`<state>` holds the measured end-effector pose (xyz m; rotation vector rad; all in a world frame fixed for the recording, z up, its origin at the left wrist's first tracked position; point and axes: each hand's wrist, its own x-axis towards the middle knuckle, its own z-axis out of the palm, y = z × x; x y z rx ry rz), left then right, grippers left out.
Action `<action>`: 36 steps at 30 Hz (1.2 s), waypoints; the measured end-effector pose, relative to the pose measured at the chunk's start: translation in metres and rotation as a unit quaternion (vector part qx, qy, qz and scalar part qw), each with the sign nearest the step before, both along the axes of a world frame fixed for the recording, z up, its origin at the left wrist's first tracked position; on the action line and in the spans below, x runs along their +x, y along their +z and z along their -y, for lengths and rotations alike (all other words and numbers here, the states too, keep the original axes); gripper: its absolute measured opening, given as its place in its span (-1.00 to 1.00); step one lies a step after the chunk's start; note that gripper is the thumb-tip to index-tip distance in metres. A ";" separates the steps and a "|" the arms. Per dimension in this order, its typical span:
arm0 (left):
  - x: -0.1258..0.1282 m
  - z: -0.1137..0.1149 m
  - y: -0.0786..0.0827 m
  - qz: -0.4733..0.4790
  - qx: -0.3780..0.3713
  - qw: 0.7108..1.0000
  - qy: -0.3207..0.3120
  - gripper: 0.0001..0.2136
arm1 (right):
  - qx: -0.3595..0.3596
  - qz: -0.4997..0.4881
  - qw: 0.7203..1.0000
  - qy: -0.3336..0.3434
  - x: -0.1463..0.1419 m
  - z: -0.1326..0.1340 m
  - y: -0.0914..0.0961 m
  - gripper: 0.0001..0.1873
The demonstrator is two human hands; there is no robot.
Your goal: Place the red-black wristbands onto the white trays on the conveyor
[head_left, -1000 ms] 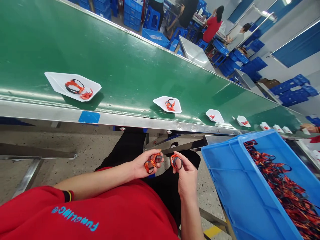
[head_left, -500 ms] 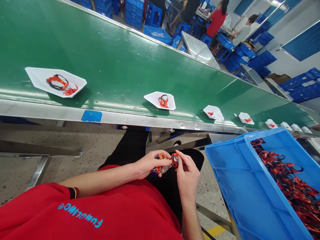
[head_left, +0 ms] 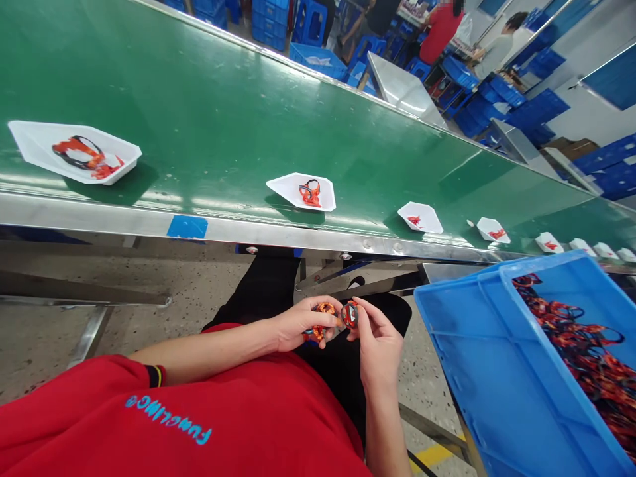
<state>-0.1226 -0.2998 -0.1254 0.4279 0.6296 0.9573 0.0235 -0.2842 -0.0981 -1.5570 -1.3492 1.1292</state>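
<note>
**A:** What do the hands have, in this head view?

**B:** The left grip (head_left: 298,328) is curled closed around a bunched orange strap piece (head_left: 320,321), and its fingers cover most of it. The right grip (head_left: 377,351) pinches a small round orange-and-black piece (head_left: 350,315) between thumb and fingertips.

**A:** Do those two pieces touch?

**B:** They sit just beside each other, above the black trousers (head_left: 265,291) on the person's lap. I can't tell whether they're joined, because the fingers hide that spot.

**A:** What's closest to the hands?

**B:** To the right is a blue plastic crate (head_left: 462,351) holding a tangled heap of orange and dark straps (head_left: 581,351). The frame's edge cuts off the crate.

**A:** And ahead?

**B:** A green conveyor belt (head_left: 209,112) with a steel edge (head_left: 298,235) runs across the view. White trays sit on it in a line. The one nearest the hands (head_left: 283,189) carries a small orange-and-black loop (head_left: 310,193), and the large one at far left (head_left: 30,139) carries a bigger loop (head_left: 79,152). The trays further right (head_left: 549,243) show red bits too small to make out.

**A:** Anyone else?

**B:** At top right, beyond the belt, are a person in a red shirt (head_left: 440,33) and a person in a grey top (head_left: 497,48), among stacked blue crates (head_left: 539,109). Their hands are too small to read.
</note>
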 end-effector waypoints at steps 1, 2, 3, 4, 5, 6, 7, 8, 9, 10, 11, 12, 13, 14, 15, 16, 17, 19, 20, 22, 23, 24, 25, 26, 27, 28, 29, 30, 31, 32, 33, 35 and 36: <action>0.000 0.000 0.000 0.004 -0.001 1.000 0.002 -0.78 | 0.000 -0.001 1.000 -0.004 0.000 0.000 0.000 -0.66; 0.000 0.000 0.000 0.007 0.000 1.000 0.004 -0.79 | -0.001 -0.001 1.000 -0.006 0.000 0.000 0.000 -0.66; 0.000 0.000 0.001 0.010 0.001 1.000 0.005 -0.79 | 0.000 0.000 1.000 -0.007 0.000 0.000 0.000 -0.65; 0.000 0.000 0.001 0.011 0.001 1.000 0.006 -0.79 | 0.002 0.001 1.000 -0.008 -0.001 0.000 0.000 -0.65; 0.001 0.000 0.001 0.011 0.000 1.000 0.007 -0.79 | 0.003 0.001 1.000 -0.007 -0.001 0.000 0.000 -0.65; 0.001 0.000 0.001 0.008 -0.002 1.000 0.008 -0.78 | 0.004 0.002 1.000 -0.006 -0.002 0.000 0.000 -0.66; 0.001 0.000 0.001 0.002 -0.003 1.000 0.010 -0.78 | 0.008 0.005 1.000 -0.005 -0.002 0.000 0.000 -0.66; 0.001 0.000 0.001 -0.004 -0.005 1.000 0.011 -0.77 | 0.013 0.009 1.000 -0.006 -0.003 0.001 0.000 -0.66; 0.002 0.000 0.000 -0.010 -0.008 1.000 0.013 -0.77 | 0.019 0.015 1.000 -0.007 -0.003 0.001 0.000 -0.67; 0.002 0.000 -0.001 -0.013 -0.011 1.000 0.015 -0.77 | 0.025 0.021 0.999 -0.009 -0.003 0.002 0.001 -0.67; 0.002 0.000 -0.002 -0.014 -0.015 1.000 0.016 -0.77 | 0.028 0.024 0.999 -0.011 -0.003 0.002 0.001 -0.67; 0.002 0.000 -0.003 -0.014 -0.019 1.000 0.017 -0.77 | 0.029 0.021 0.999 -0.014 -0.003 0.003 0.002 -0.67; 0.002 -0.001 -0.004 -0.013 -0.024 0.999 0.018 -0.78 | 0.026 0.012 0.999 -0.015 -0.003 0.004 0.003 -0.67; 0.002 -0.001 -0.005 -0.013 -0.027 0.999 0.017 -0.79 | 0.022 -0.005 1.000 -0.014 -0.002 0.004 0.005 -0.67; 0.002 -0.001 -0.006 -0.013 -0.029 0.999 0.016 -0.79 | 0.018 -0.028 0.999 -0.012 -0.002 0.005 0.007 -0.66; 0.002 -0.001 -0.007 -0.014 -0.030 0.999 0.015 -0.79 | 0.015 -0.052 0.999 -0.008 -0.002 0.006 0.009 -0.66; 0.002 -0.001 -0.007 -0.014 -0.032 0.999 0.013 -0.79 | 0.011 -0.074 0.997 -0.002 -0.002 0.007 0.011 -0.65; 0.002 -0.001 -0.008 -0.014 -0.035 0.999 0.011 -0.80 | 0.007 -0.102 0.995 0.012 -0.004 0.010 0.016 -0.65; 0.002 -0.001 -0.008 -0.014 -0.038 0.999 0.009 -0.80 | 0.007 -0.104 0.994 0.017 -0.004 0.011 0.019 -0.65; 0.002 -0.001 -0.008 -0.012 -0.043 0.999 0.008 -0.81 | 0.013 -0.091 0.996 0.020 -0.006 0.013 0.024 -0.66; 0.002 -0.001 -0.007 -0.009 -0.044 0.999 0.008 -0.81 | 0.017 -0.081 0.996 0.019 -0.007 0.014 0.026 -0.66; 0.002 -0.001 -0.007 -0.006 -0.046 0.999 0.008 -0.82 | 0.019 -0.071 0.997 0.019 -0.008 0.014 0.028 -0.66; 0.002 -0.001 -0.007 -0.002 -0.048 0.999 0.007 -0.82 | 0.021 -0.061 0.998 0.020 -0.009 0.015 0.029 -0.66; 0.002 -0.001 -0.007 0.003 -0.051 0.999 0.008 -0.83 | 0.021 -0.051 0.998 0.023 -0.009 0.016 0.030 -0.66; 0.002 -0.001 -0.008 0.007 -0.053 0.999 0.008 -0.83 | 0.020 -0.041 0.999 0.026 -0.009 0.017 0.030 -0.66; 0.002 -0.001 -0.008 0.012 -0.056 0.998 0.010 -0.83 | 0.019 -0.032 0.999 0.031 -0.010 0.017 0.030 -0.66; 0.002 -0.001 -0.008 0.016 -0.058 0.998 0.013 -0.82 | 0.018 -0.027 0.999 0.037 -0.010 0.018 0.029 -0.64; 0.002 -0.001 -0.008 0.021 -0.061 0.998 0.016 -0.82 | 0.016 -0.025 0.999 0.044 -0.010 0.019 0.028 -0.62; 0.002 -0.001 -0.008 0.025 -0.063 0.998 0.019 -0.81 | 0.013 -0.025 0.998 0.052 -0.011 0.020 0.026 -0.60; 0.002 -0.001 -0.008 0.028 -0.065 0.997 0.022 -0.81 | 0.009 -0.022 0.998 0.061 -0.011 0.020 0.025 -0.58; 0.001 -0.001 -0.008 0.031 -0.067 0.997 0.026 -0.80 | 0.007 -0.015 0.997 0.072 -0.011 0.019 0.024 -0.58; 0.000 -0.002 -0.008 0.034 -0.072 0.996 0.037 -0.78 | 0.014 0.018 0.995 0.094 -0.012 0.013 0.025 -0.63; -0.001 -0.003 -0.008 0.035 -0.075 0.996 0.044 -0.77 | 0.026 0.039 0.994 0.101 -0.012 0.007 0.027 -0.66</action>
